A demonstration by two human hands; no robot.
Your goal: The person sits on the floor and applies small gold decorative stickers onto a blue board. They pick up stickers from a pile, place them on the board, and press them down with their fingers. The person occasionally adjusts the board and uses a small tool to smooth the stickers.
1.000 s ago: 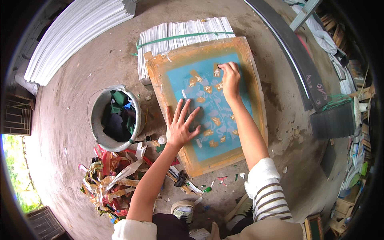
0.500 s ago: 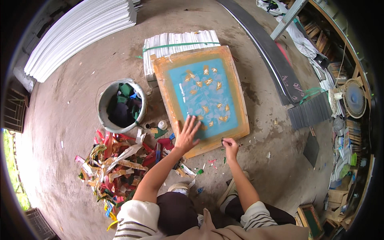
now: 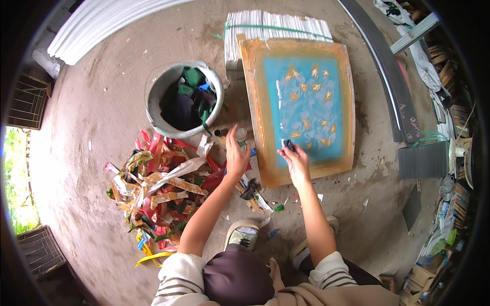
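One small dark cloth (image 3: 289,144) is pinched between the thumb and fingers of the right hand (image 3: 296,159), which is closed tightly enough to bunch it. The hand hangs over the lower part of a flat frame (image 3: 347,102) with a worn orange-brown border and a blue middle; whether the cloth touches the blue cannot be told. Pale shapes and small golden, leaf-like patches are scattered over that blue, with white streaks along its left side.

The frame lies near the person's feet, its far end against a stack of white sheets (image 3: 286,19) tied with a green strap (image 3: 265,25).

The left hand (image 3: 238,155) is raised just beside the frame's left edge, its fingers straight and the thumb a little apart, with nothing seen in its grasp. A small pale bottle (image 3: 241,134) shows just behind it; contact between the two cannot be judged.

Farther left, a grey bucket (image 3: 176,132) stands on the floor (image 3: 87,168), holding dark green and blackish rags (image 3: 189,104) and a bit of blue. Below it sits a tangled heap of torn strips (image 3: 163,183), mostly red, white and brown, with some yellow. A long black board (image 3: 385,76) lies well to the right.
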